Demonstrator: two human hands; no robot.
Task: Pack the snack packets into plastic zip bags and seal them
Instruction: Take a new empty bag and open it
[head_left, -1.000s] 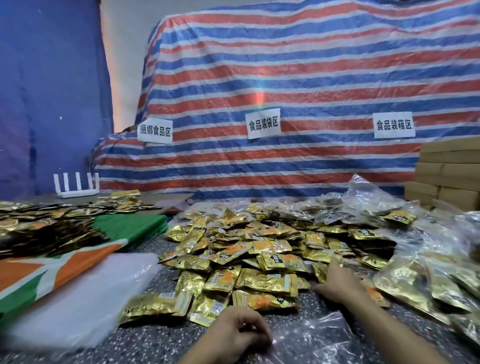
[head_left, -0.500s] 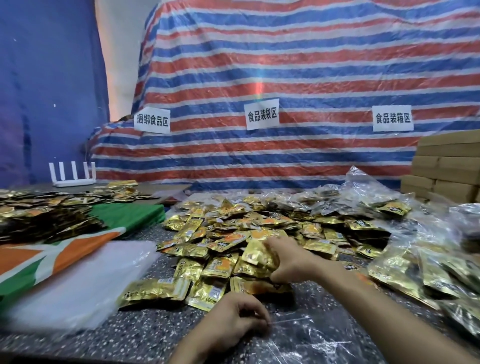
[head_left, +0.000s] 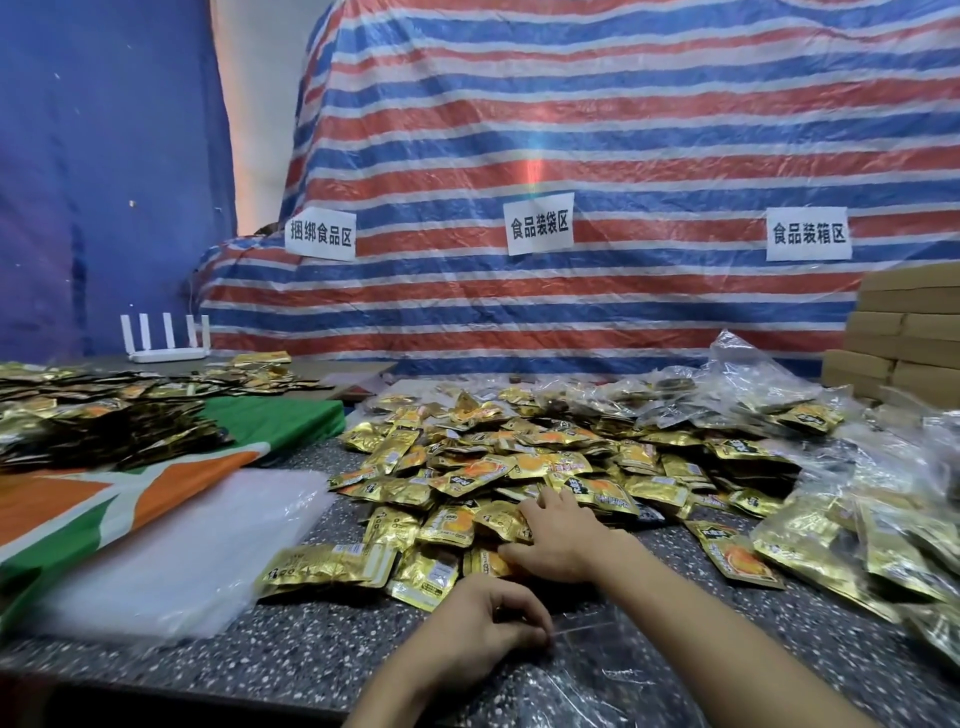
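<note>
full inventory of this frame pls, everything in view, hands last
snack packets: many, gold, loose pile mid-table
packet stacks: many, gold, far left
filled zip bags: several, clear with gold packets inside, right side
empty zip bag: one, clear, near edge
plastic bag stack: one, milky white, left of the pile
cloth: one, green, orange and white, left
router: one, white, back left
paper signs: three, white, on the striped tarp
striped tarp: one, red, blue and white, behind the table
cardboard boxes: stack, tan, far right
table: one, dark speckled
left hand: pinches the empty zip bag's edge
right hand: fingers spread on the snack packets
</note>
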